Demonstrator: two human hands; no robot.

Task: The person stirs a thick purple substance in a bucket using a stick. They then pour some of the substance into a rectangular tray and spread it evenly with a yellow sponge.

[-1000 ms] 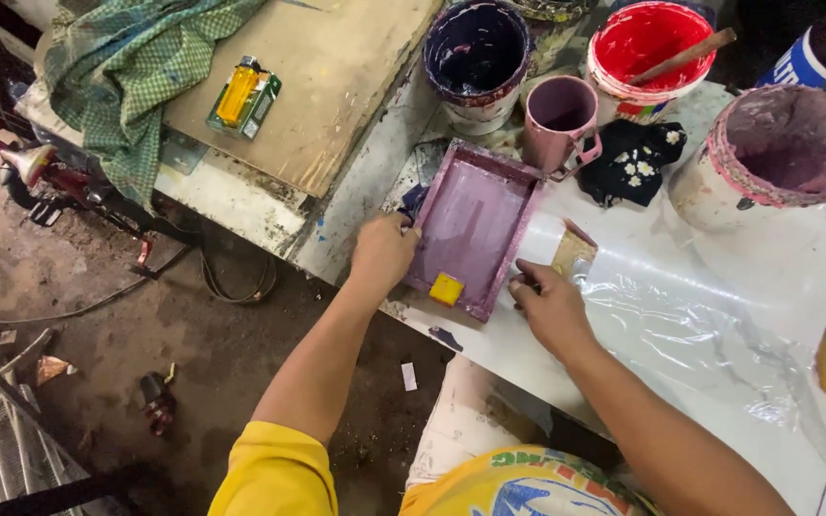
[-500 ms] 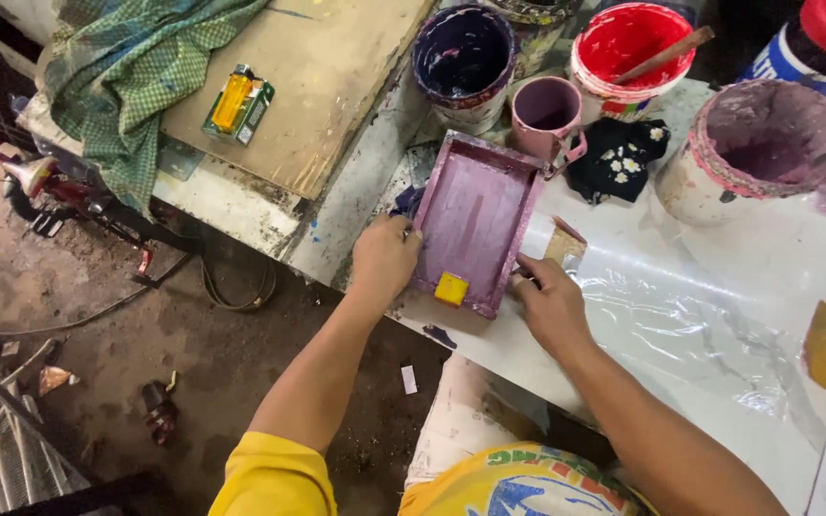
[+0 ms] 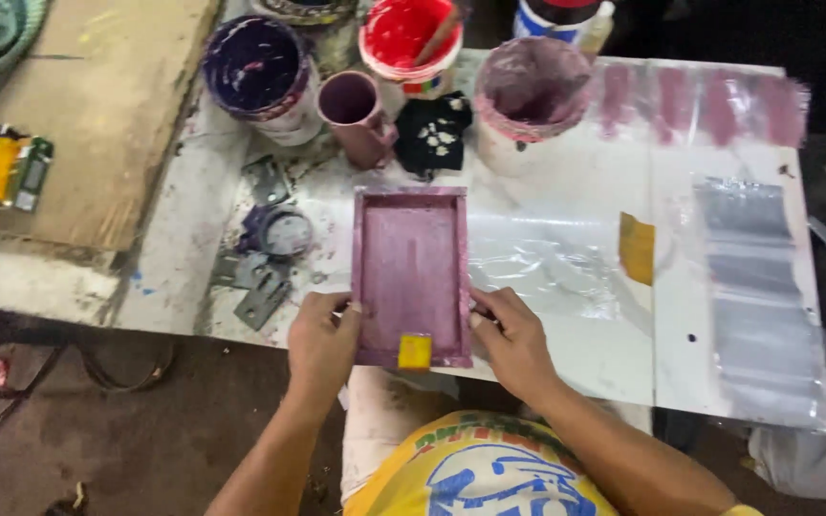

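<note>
Down at the lower middle of the frame, a small pink rectangular frame [image 3: 410,275] lies flat on the white counter [image 3: 566,334], its near end at the counter's edge. The left hand [image 3: 320,346] grips the frame's lower left side, fingers curled against the rim. The right hand [image 3: 514,339] holds the lower right side the same way, fingertips pressed on the rim. A small yellow tab [image 3: 414,351] sits on the frame's near edge, between the two hands.

Just right of the frame, a sheet of clear plastic [image 3: 552,268] lies on the counter, with a yellow card [image 3: 637,247] at its right edge. Farther right lies a grey, shiny strip [image 3: 755,287].

Along the top of the frame stand paint pots: a dark purple bucket [image 3: 262,72] at upper left, a pink mug [image 3: 358,113] beside it, a red bucket [image 3: 411,38] with a stick in it, and a pink-smeared bucket [image 3: 526,96] to the right. A black rag [image 3: 437,134] with white spots lies between the mug and the pink-smeared bucket. Left of the frame, flat metal pieces [image 3: 260,287] lie scattered on the stained surface. At far left, a yellow and green pack [image 3: 11,170] rests on a brown board [image 3: 97,105].
</note>
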